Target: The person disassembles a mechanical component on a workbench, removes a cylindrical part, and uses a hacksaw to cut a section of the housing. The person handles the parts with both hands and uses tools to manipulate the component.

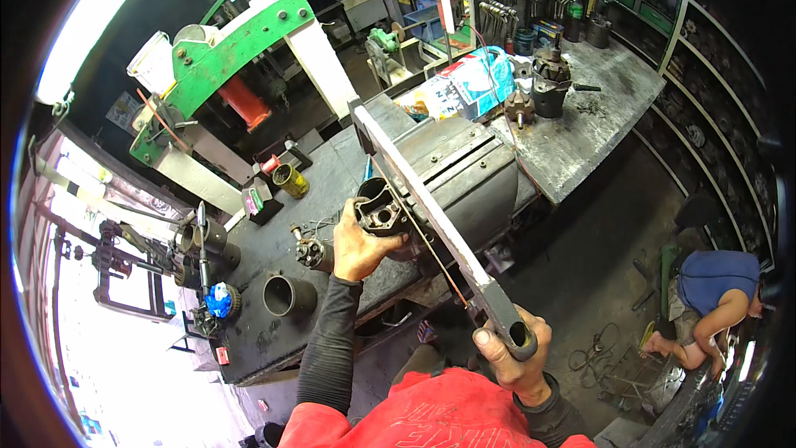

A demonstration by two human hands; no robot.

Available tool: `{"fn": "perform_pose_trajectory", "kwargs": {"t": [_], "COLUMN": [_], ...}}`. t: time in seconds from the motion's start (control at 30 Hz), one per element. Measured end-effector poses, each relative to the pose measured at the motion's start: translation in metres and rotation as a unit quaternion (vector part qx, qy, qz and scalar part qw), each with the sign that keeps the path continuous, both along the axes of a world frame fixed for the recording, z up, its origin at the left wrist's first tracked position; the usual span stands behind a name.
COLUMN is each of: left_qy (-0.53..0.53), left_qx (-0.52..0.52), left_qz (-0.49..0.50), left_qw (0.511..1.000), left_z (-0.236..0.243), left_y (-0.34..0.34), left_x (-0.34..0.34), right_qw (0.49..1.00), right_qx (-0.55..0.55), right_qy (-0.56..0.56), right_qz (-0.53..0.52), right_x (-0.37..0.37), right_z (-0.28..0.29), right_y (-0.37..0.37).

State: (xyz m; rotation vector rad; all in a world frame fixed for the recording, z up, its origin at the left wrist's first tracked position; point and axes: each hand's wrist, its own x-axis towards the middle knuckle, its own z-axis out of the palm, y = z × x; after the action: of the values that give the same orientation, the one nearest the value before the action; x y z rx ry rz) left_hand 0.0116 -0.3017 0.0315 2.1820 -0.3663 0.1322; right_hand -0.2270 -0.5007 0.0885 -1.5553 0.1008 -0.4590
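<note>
My right hand (pixel 518 357) is closed round the handle end of a hacksaw (pixel 431 209). The saw's pale frame runs away from me to the upper left, its thin blade along the left side. My left hand (pixel 358 242) grips a round metal motor housing (pixel 380 214) with an opening in its end, at the bench edge. The blade passes right beside this housing; whether it touches the metal I cannot tell. Left of that hand lie a small metal part with wires (pixel 310 250) and a hollow metal cylinder (pixel 288 295).
A big grey rounded casing (pixel 464 162) stands beyond the saw. A yellow can (pixel 290 181) is on the dark bench (pixel 257 340), below a green press frame (pixel 240 54). Motor parts (pixel 550 83) stand on a second table (pixel 580 145). A person (pixel 717 290) crouches at the right.
</note>
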Motion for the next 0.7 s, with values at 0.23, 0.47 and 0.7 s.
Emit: {"fn": "perform_pose_trajectory", "kwargs": {"t": [0.23,0.47,0.7], "left_qy": [0.027,0.029,0.026], "left_qx": [-0.002,-0.007,-0.004], "left_qz": [0.007,0.010,0.026], "left_qw": [1.000,1.000,0.999], "left_z": [0.001,0.000,-0.002], "left_y": [-0.001,-0.003,-0.005], "left_x": [-0.001,-0.005,-0.004], "right_qw": [0.999,0.996,0.994], "right_qx": [-0.034,-0.080,-0.105], "right_qy": [0.041,0.014,-0.029], "right_qz": [0.003,-0.020,-0.006], "right_x": [-0.003,-0.012,0.005], "right_z": [-0.002,-0.002,-0.015], "right_y": [0.004,0.006,0.007]}}
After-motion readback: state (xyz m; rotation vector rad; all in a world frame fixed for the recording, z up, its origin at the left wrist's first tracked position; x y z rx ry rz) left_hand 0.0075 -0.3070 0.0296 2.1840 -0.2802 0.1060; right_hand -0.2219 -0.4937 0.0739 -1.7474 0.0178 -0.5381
